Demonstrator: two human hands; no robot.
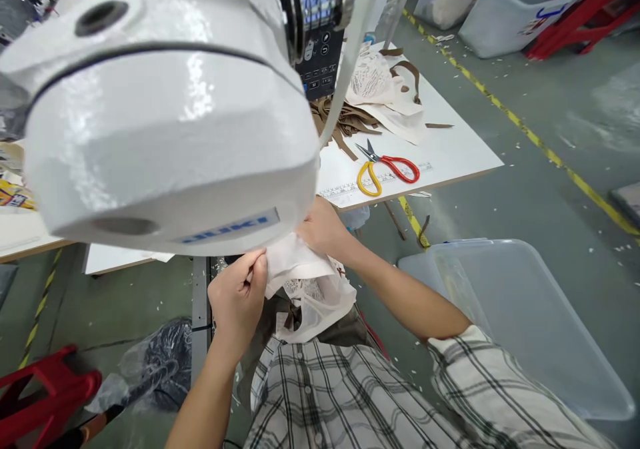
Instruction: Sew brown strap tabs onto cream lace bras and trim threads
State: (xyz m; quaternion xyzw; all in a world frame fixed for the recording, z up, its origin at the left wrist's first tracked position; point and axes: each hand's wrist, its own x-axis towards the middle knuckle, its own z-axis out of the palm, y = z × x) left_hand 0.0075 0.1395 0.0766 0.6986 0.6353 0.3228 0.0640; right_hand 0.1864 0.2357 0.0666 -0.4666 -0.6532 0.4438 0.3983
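A white and lace fabric piece (320, 302) hangs between my hands, below the front of the white sewing machine head (170, 142). My left hand (237, 299) pinches its left edge between thumb and fingers. On the other side, my right hand (323, 229) is closed on the upper right of the cloth, its fingertips partly covered by the machine. The needle area is hidden behind the machine head. The lower part of the fabric droops toward my lap, with a bit of brown strip showing in it.
Scissors (380, 166) with yellow and red handles lie on the white table (460, 159). Behind them are brown fabric strips (350, 119) and lace pieces (375, 79). A clear plastic bin (520, 316) stands at my right. A red stool (45, 396) is at lower left.
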